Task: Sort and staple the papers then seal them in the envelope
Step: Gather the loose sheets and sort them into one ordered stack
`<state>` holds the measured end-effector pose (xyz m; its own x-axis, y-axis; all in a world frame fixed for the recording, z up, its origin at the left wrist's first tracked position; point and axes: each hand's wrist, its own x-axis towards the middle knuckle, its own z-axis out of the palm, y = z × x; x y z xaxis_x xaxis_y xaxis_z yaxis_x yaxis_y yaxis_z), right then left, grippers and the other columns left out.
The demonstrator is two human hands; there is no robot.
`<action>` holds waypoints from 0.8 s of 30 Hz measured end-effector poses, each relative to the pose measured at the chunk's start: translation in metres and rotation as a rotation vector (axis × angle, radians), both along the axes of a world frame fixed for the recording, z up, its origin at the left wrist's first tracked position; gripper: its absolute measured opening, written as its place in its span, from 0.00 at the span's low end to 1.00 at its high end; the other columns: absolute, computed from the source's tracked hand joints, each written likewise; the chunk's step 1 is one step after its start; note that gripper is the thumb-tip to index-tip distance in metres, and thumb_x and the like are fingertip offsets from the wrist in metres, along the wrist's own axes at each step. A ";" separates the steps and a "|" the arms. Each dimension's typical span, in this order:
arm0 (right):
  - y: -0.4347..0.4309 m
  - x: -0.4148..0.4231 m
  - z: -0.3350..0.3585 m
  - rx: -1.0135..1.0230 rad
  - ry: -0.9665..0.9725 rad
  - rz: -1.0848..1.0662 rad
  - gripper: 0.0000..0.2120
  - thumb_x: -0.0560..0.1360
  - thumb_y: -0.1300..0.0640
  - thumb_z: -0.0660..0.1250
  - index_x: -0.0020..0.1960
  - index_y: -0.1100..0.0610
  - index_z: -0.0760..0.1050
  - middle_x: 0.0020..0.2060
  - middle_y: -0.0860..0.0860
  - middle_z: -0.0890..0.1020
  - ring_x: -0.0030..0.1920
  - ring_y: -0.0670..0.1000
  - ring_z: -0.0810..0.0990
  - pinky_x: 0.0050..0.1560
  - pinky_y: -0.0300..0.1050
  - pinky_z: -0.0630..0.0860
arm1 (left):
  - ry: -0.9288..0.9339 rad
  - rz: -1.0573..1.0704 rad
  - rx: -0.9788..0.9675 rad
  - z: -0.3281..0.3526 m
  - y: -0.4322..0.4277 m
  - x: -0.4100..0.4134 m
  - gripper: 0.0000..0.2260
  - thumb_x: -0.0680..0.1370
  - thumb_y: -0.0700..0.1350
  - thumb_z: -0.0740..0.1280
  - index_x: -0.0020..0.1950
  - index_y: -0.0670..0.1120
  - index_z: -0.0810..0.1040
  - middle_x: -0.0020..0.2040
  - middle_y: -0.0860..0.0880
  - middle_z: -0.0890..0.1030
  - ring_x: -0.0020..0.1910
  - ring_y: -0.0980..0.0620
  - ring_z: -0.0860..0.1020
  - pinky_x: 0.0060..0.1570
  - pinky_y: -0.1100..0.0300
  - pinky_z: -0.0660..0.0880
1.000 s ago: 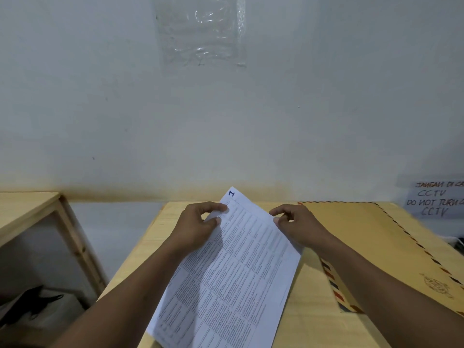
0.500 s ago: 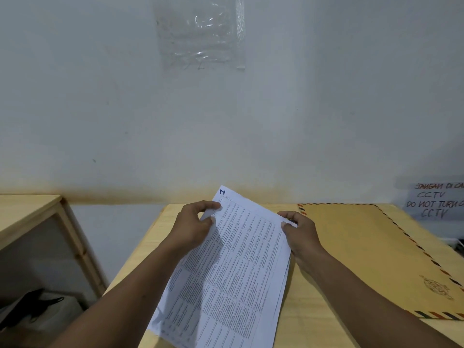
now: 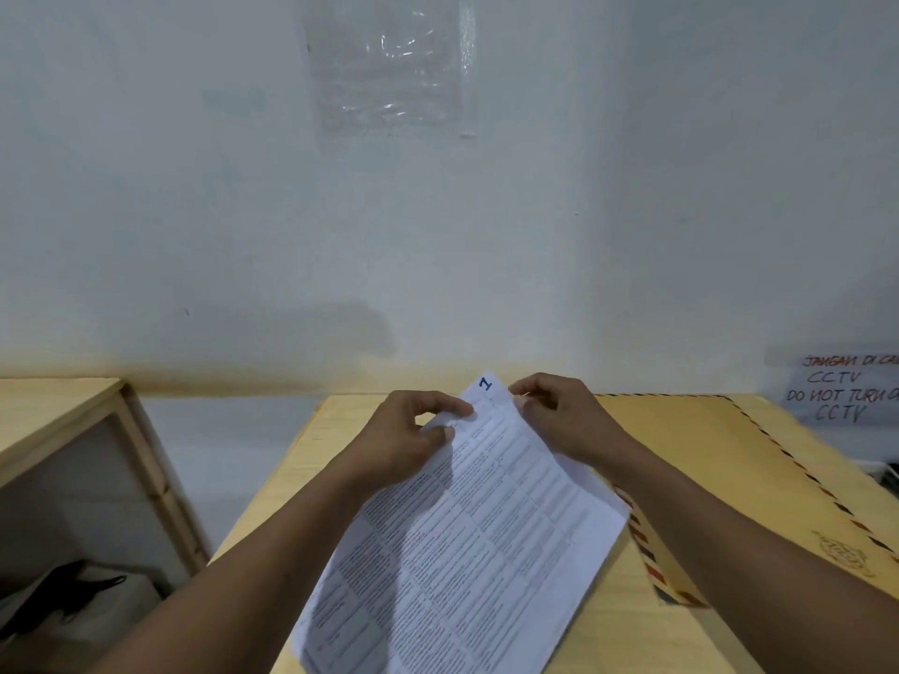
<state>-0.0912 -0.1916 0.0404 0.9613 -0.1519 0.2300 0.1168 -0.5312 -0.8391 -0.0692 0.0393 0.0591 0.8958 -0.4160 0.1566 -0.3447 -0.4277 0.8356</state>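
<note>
A stack of printed white papers (image 3: 467,542) lies slanted over the light wooden table (image 3: 292,479), its far corner marked with a blue "1". My left hand (image 3: 413,435) pinches the far left edge of the stack between thumb and fingers. My right hand (image 3: 564,420) grips the far right edge near the marked corner. A large brown envelope (image 3: 739,479) with a red and blue striped border lies flat on the table to the right, partly under my right forearm and the papers. No stapler is in view.
A white wall stands right behind the table, with a clear plastic sheet (image 3: 389,65) taped high up. A handwritten CCTV notice (image 3: 846,391) hangs at the right. A second wooden table (image 3: 53,411) stands to the left, with a black item (image 3: 58,595) below it.
The stack has swung back to the right and its marked corner now points further right. My right hand has climbed from the side edge to the far corner. My left hand keeps its pinch.
</note>
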 end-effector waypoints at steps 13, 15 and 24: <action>-0.033 -0.036 -0.031 0.106 -0.074 -0.168 0.09 0.78 0.58 0.67 0.49 0.44 0.72 0.38 0.49 0.83 0.40 0.52 0.84 0.38 0.53 0.81 | -0.155 -0.105 0.170 -0.025 -0.061 0.004 0.16 0.80 0.41 0.69 0.63 0.57 0.83 0.66 0.56 0.80 0.61 0.54 0.78 0.64 0.51 0.76; -0.039 -0.040 -0.036 0.105 -0.088 -0.185 0.07 0.78 0.59 0.68 0.47 0.47 0.76 0.38 0.46 0.81 0.40 0.48 0.80 0.40 0.48 0.76 | -0.147 -0.118 0.154 -0.029 -0.067 0.005 0.16 0.79 0.41 0.69 0.63 0.57 0.83 0.66 0.57 0.80 0.63 0.54 0.78 0.66 0.50 0.75; -0.078 -0.077 -0.041 0.150 0.007 -0.171 0.02 0.77 0.58 0.69 0.48 0.51 0.79 0.43 0.50 0.77 0.43 0.48 0.75 0.42 0.42 0.72 | -0.132 -0.253 0.169 -0.032 -0.109 -0.003 0.16 0.79 0.41 0.71 0.62 0.58 0.84 0.65 0.59 0.81 0.64 0.55 0.78 0.67 0.46 0.75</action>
<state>-0.1684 -0.2696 -0.0004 0.9202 -0.3448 0.1855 0.0293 -0.4119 -0.9108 -0.0726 -0.0697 0.0270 0.7373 -0.6527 0.1741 -0.5583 -0.4436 0.7011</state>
